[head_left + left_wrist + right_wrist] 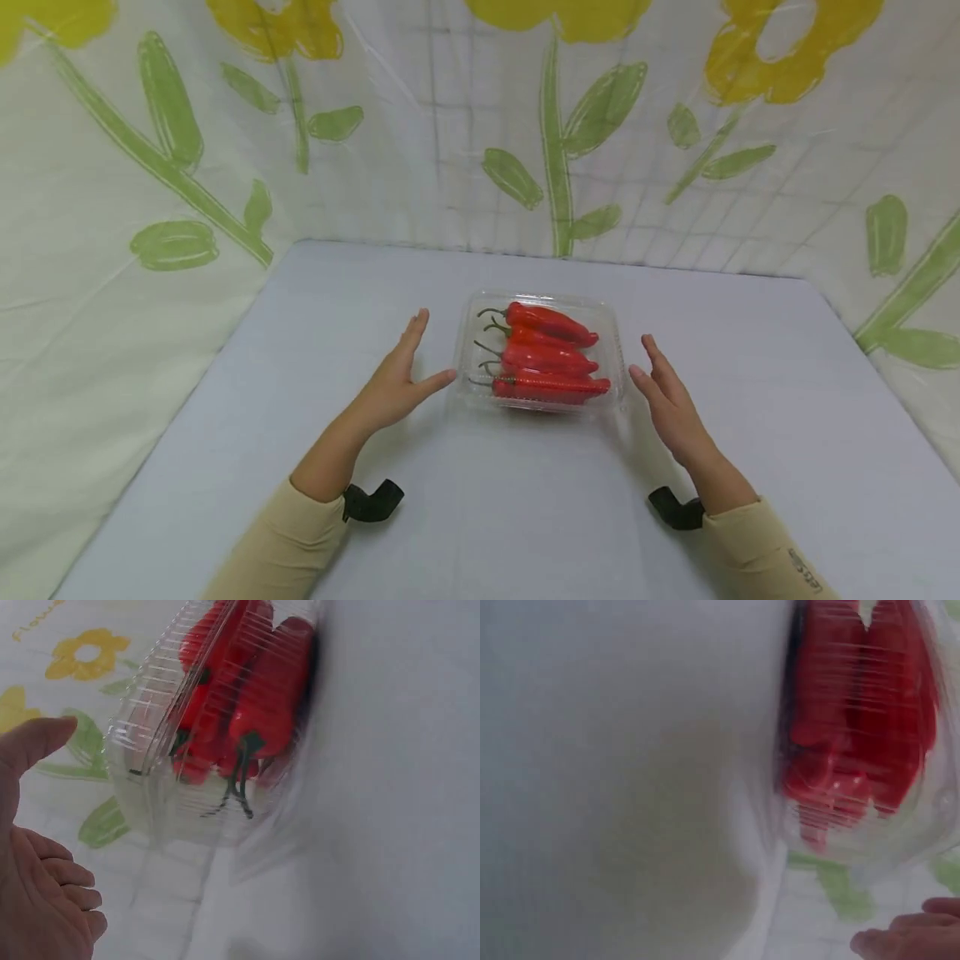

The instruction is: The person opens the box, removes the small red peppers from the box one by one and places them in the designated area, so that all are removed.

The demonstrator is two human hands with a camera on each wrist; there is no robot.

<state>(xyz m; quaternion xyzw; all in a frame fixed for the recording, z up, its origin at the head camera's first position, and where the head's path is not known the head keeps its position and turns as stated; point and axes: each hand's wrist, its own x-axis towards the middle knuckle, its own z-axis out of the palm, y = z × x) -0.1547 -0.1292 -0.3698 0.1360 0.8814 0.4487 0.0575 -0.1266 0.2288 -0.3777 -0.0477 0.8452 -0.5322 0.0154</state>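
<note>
A clear plastic clamshell box (467,333) sits on the table with several red peppers (547,358) inside, their green stems pointing left. My left hand (397,385) is just left of the box, thumb spread from the straight fingers, holding nothing. On the other side my right hand (672,408) stands apart from the box with its fingers extended and nothing in them. The left wrist view shows the box (172,817) beyond the left thumb and fingers (67,881). In the right wrist view only some fingertips (907,934) show below the box (832,847).
The table (510,508) has a pale cover. Behind it and at the sides hangs a white curtain (420,150) printed with yellow flowers and green leaves. Black wrist mounts (375,502) stick out inward from both sleeves.
</note>
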